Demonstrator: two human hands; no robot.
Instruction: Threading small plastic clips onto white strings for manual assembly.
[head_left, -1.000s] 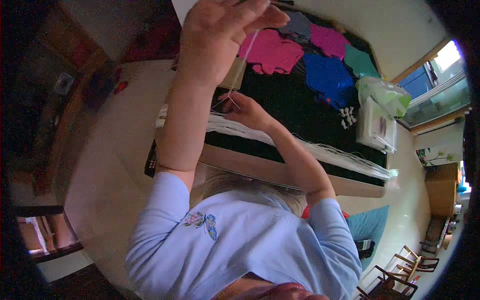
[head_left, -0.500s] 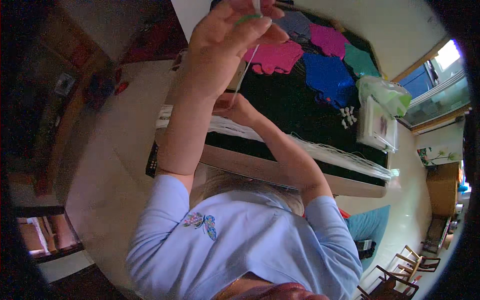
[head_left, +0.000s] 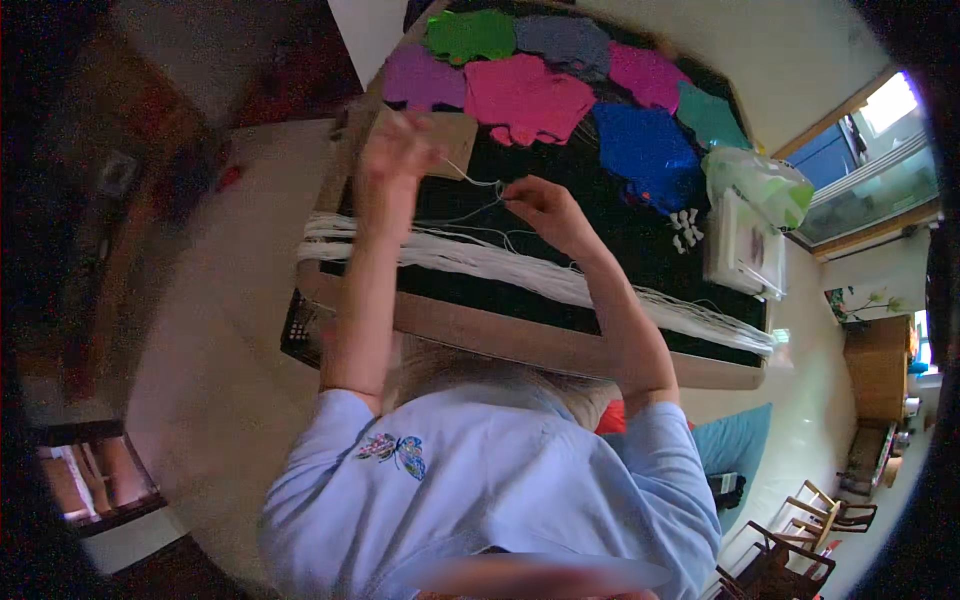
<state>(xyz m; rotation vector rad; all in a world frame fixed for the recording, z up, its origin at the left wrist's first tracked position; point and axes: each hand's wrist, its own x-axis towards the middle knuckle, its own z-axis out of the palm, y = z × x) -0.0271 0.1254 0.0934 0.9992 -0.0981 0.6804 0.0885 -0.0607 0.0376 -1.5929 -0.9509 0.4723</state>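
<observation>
Over the dark table top [head_left: 480, 215], my right hand [head_left: 548, 212] has its fingertips pinched together on a thin white cord [head_left: 478, 182]. That cord runs up toward my left hand [head_left: 400, 155], which is smeared by motion, so its grip does not show. A loose length of it curves below my fingers toward a long bundle of white cords [head_left: 480, 262]. The bundle stretches along the near side of the table, and both my forearms pass over it. A flat brown piece like cardboard [head_left: 455, 140] lies just beside my left hand.
Flat coloured pieces lie at the back, among them a pink one [head_left: 525, 95], a blue one [head_left: 648, 150] and a green one [head_left: 470, 37]. Small white bundles [head_left: 685, 230] sit near a clear plastic bag [head_left: 755, 180] and a white pack [head_left: 745, 250]. Wooden chairs [head_left: 790, 560] stand lower right.
My left hand has come down from the top of the view. My right hand has moved right, off the cord bundle. The cord between them now hangs slack instead of taut.
</observation>
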